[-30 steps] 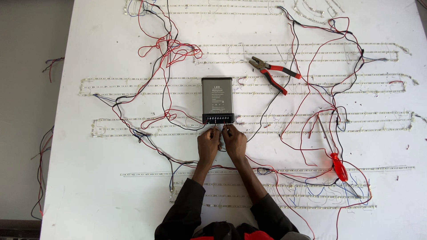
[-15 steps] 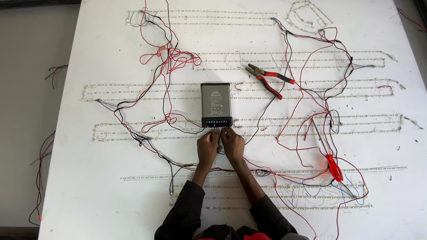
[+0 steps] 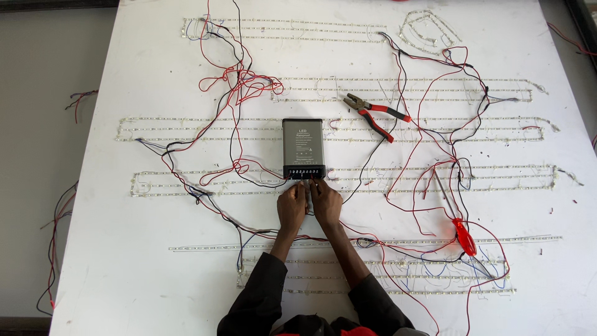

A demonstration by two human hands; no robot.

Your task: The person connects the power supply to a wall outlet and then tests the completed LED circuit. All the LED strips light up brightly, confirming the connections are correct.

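- Where the white worktop [image 3: 155,81] fills the view, LED strips [image 3: 205,129] lie on it in long horizontal rows, w/ red and black wires [image 3: 239,81] looping across most of the surface.
- Grey power supply box [image 3: 303,144] lies flat near centre; its terminal row [image 3: 304,172] faces the person.
- Left hand [image 3: 291,205] and right hand [image 3: 325,203] sit side by side just below the terminal row, fingertips bunched at the wire ends there. Grip state: cannot tell whether they pinch a wire or only press on it; the contact point is hidden by the fingers.
- Red-handled pliers [image 3: 377,114] lie jaws-open to the right of the box, untouched.
- Red-handled screwdriver [image 3: 462,235] lies further right and nearer the person, among the wires, well apart from both hands.
- Risk (judgement): red/black leads crowd the terminals, so a lead may land in the wrong slot. Cause: tangled runs, poor sightline.
- Risk: a loose strand could bridge adjacent terminals.
- Risk: a sleeve could snag a wire loop and drag the strips.
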